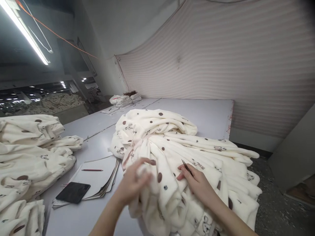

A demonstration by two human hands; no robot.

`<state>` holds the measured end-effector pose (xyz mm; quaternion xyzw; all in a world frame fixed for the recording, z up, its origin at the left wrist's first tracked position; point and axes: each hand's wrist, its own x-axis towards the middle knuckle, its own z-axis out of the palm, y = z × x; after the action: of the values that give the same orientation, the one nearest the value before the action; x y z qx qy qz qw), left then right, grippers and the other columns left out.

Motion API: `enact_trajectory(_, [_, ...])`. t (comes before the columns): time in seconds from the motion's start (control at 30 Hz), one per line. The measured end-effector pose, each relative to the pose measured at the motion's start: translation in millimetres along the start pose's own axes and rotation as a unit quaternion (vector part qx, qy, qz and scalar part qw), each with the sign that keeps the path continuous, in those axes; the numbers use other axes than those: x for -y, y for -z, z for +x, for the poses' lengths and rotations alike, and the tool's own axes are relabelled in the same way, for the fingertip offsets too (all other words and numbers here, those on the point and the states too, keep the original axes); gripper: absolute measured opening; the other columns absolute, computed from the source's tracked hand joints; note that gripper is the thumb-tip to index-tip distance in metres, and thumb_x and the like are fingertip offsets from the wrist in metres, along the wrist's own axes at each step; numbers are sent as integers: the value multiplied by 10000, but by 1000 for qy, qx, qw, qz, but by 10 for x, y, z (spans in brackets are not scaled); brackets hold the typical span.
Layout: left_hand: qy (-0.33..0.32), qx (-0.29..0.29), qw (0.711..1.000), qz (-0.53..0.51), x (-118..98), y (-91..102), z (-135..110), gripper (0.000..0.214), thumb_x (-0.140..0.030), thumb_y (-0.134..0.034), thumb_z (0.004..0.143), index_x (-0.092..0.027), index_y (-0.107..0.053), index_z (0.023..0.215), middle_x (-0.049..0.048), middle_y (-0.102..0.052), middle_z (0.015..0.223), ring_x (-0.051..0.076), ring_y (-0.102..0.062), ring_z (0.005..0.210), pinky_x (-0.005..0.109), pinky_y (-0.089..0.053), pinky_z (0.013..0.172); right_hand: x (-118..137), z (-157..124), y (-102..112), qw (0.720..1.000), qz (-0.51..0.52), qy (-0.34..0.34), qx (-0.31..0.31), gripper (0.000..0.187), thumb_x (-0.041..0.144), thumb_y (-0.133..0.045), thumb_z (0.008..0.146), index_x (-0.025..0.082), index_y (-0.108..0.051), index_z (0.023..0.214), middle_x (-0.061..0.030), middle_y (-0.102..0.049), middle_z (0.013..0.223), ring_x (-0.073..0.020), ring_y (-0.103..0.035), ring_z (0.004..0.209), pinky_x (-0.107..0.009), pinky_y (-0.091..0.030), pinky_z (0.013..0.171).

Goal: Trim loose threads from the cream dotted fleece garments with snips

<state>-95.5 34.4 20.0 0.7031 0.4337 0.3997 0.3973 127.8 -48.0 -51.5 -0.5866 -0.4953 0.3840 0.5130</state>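
Note:
A big heap of cream fleece fabric (177,147) with brown spots and small animal prints lies bunched on the table before me. My left hand (136,180), blurred by motion, is at the heap's left side, its fingers and thumb closed on a fold of the fleece. In my right hand (193,178) is a pair of dark pointed tweezers (187,167), held between thumb and fingers with the tips pointing up and left. That hand is over the middle of the heap, close to the cloth.
Left of the heap, a stack of papers (98,180) bears a red pencil (92,170) and a black flat tablet-like object (73,192). More printed fleece (31,154) is piled at far left. White bundles (121,101) lie on the table's (209,113) far side, before a striped cloth sheet (209,55).

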Motion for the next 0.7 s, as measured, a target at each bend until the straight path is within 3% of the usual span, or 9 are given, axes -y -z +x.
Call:
enact_trajectory(0.07, [-64, 118, 982, 135, -15, -257, -94, 189, -266, -712, 568, -241, -614, 727, 17, -594, 731, 256, -558, 769, 361, -415, 761, 17, 24, -49, 999, 48, -10, 21, 356, 519, -399, 905, 224, -588, 961, 2, -696, 866, -85, -471, 389, -254, -432, 498])
enact_trajectory(0.13, [-102, 169, 955, 220, -39, -375, -107, 46, -246, -624, 669, -240, -595, 705, 15, -569, 737, 233, -530, 729, 355, -399, 722, 28, 39, -58, 996, 80, 3, 24, 360, 518, -394, 910, 216, -574, 985, -9, -696, 905, -72, -464, 381, -249, -434, 501])
enact_trajectory(0.2, [-83, 149, 964, 205, -63, -308, -48, 97, -256, -505, 790, -232, -593, 757, 21, -576, 783, 221, -537, 752, 342, -406, 719, 28, 35, -26, 996, 87, 8, 16, 364, 514, -395, 912, 206, -571, 992, -23, -696, 918, -77, -488, 408, -251, -441, 522])
enact_trajectory(0.27, [-33, 96, 987, 123, -75, -123, 28, 181, -314, -449, 856, -226, -605, 881, 35, -607, 868, 229, -558, 858, 328, -423, 754, 36, 11, 7, 997, 78, -8, 19, 377, 519, -397, 908, 202, -572, 1016, -34, -695, 931, -84, -495, 413, -262, -450, 530])
enact_trajectory(0.33, [32, 43, 999, 8, -73, 59, 74, 233, -372, -491, 851, -216, -611, 975, 43, -633, 910, 246, -561, 948, 312, -437, 769, 82, -25, -13, 997, 65, -17, 22, 373, 512, -400, 906, 212, -579, 1035, -37, -691, 950, -104, -530, 455, -277, -468, 566])
enact_trajectory(0.4, [84, 14, 992, -89, -59, 151, 78, 267, -386, -566, 808, -210, -613, 1004, 39, -651, 902, 246, -576, 937, 294, -450, 731, 176, -59, -124, 998, 59, 10, 18, 327, 478, -411, 908, 225, -597, 1000, -30, -687, 944, -148, -604, 613, -284, -481, 655])
enact_trajectory(0.53, [126, -20, 965, -227, -40, 83, 39, 284, -375, -656, 737, -211, -610, 963, 6, -673, 837, 181, -609, 733, 260, -460, 648, 361, -61, -568, 994, 54, 93, -3, 147, 357, -510, 862, 225, -572, 883, -28, -645, 924, -203, -590, 921, -278, -466, 778])
enact_trajectory(0.63, [125, -45, 952, -276, -59, 15, 12, 358, -362, -679, 724, -215, -587, 1037, 4, -679, 839, 152, -608, 671, 245, -462, 632, 354, 10, -867, 994, 47, 98, -30, 102, 287, -563, 797, 221, -511, 856, -19, -605, 877, -192, -583, 842, -277, -477, 727])
enact_trajectory(0.7, [126, -46, 952, -276, -74, 35, -8, 422, -360, -671, 736, -236, -548, 1120, 0, -675, 841, 139, -597, 635, 233, -455, 596, 308, 72, -929, 993, 55, 92, -44, 93, 281, -552, 798, 223, -486, 828, 0, -592, 801, -175, -576, 751, -273, -471, 683])
